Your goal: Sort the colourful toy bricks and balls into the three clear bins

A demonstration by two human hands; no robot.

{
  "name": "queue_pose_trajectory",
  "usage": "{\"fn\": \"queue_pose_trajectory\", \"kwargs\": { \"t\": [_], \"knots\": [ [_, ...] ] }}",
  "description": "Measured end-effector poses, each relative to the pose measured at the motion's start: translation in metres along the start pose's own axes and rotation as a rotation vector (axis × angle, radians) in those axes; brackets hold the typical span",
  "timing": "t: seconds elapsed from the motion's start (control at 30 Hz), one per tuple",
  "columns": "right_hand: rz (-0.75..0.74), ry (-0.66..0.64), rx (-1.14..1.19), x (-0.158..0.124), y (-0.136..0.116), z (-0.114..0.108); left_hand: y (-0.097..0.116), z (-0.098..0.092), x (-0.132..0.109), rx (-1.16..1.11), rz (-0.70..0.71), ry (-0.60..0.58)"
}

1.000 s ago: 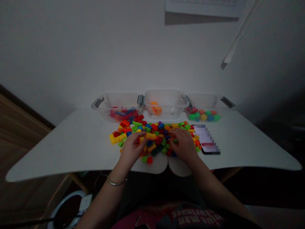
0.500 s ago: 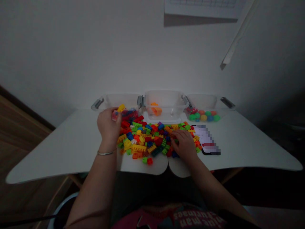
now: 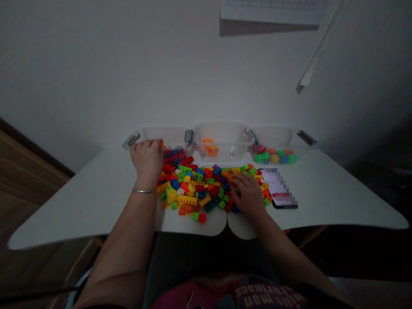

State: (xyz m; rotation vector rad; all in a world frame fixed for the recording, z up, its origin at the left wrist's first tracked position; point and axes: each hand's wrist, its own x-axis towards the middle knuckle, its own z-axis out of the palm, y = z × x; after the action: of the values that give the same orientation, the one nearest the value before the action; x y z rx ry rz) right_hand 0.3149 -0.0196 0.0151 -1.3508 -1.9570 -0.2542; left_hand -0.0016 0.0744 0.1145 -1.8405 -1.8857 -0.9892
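Pale wall (image 3: 128,64) rises behind a white table (image 3: 96,184), where a heap of multicoloured plastic building bricks (image 3: 193,189) lies on the near side of three clear plastic bins (image 3: 225,132). At the left bin, the person's left hand (image 3: 146,159) has its fingers closed on a yellow-orange plastic piece (image 3: 161,143), mostly hidden. Their right hand (image 3: 247,193) is at the heap's right side, fingers curled beside an orange plastic brick (image 3: 228,175); whether they grip anything cannot be told.

1. Toy bricks (image 3: 201,189) in many colours lie loose and jumbled across the frame's centre.
2. From here, one orange piece (image 3: 162,144) shows only a sliver, left of centre.
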Motion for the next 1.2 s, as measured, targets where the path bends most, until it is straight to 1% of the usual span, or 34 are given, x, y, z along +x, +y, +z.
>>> {"fn": "queue_pose_trajectory", "kwargs": {
  "t": [0.07,0.13,0.23,0.3,0.33,0.4,0.47,0.53,0.6,0.63,0.73,0.83,0.87,0.93,1.03,1.07,1.13,1.2],
  "knots": [
    [-0.011,0.008,-0.006,0.000,0.000,0.000,0.000,0.001,0.002,-0.017,-0.011,0.000],
    [-0.020,0.017,-0.017,0.000,0.000,0.000,0.002,0.001,0.003,-0.080,-0.029,0.012],
    [-0.027,0.023,-0.035,-0.001,0.000,0.000,0.011,0.003,0.001,-0.313,-0.070,0.031],
    [-0.029,0.032,-0.039,-0.001,0.000,0.001,0.021,0.004,-0.005,-0.516,-0.112,0.006],
    [-0.031,0.042,-0.034,0.000,-0.001,0.001,0.028,0.004,-0.010,-0.600,-0.135,-0.023],
    [-0.039,0.065,-0.007,0.002,-0.002,-0.001,0.041,0.003,-0.022,-0.714,-0.127,-0.098],
    [-0.045,0.084,0.046,0.006,-0.006,-0.003,0.055,0.000,-0.036,-0.752,-0.045,-0.212],
    [-0.033,0.078,0.138,0.012,-0.011,-0.006,0.068,-0.004,-0.050,-0.742,0.058,-0.355],
    [-0.001,0.035,0.270,0.018,-0.017,-0.009,0.078,-0.008,-0.062,-0.745,0.106,-0.472],
    [0.022,0.004,0.341,0.022,-0.020,-0.010,0.082,-0.009,-0.067,-0.756,0.113,-0.510],
    [0.099,-0.086,0.523,0.032,-0.029,-0.011,0.089,-0.010,-0.076,-0.808,0.097,-0.558],
    [0.127,-0.103,0.647,0.045,-0.032,-0.011,0.087,-0.012,-0.082,-0.861,0.082,-0.535],
    [0.127,-0.086,0.677,0.050,-0.031,-0.012,0.084,-0.013,-0.084,-0.861,0.080,-0.511],
    [0.135,-0.008,0.704,0.064,-0.025,-0.015,0.074,-0.015,-0.086,-0.805,0.075,-0.449],
    [0.147,0.174,0.633,0.091,-0.006,-0.020,0.055,-0.017,-0.089,-0.584,0.079,-0.367],
    [0.139,0.211,0.595,0.101,0.001,-0.022,0.049,-0.015,-0.090,-0.497,0.084,-0.351],
    [0.137,0.259,0.505,0.121,0.015,-0.023,0.038,-0.011,-0.095,-0.337,0.100,-0.351],
    [0.148,0.269,0.432,0.136,0.028,-0.020,0.031,-0.004,-0.101,-0.199,0.135,-0.354]
  ]
}}
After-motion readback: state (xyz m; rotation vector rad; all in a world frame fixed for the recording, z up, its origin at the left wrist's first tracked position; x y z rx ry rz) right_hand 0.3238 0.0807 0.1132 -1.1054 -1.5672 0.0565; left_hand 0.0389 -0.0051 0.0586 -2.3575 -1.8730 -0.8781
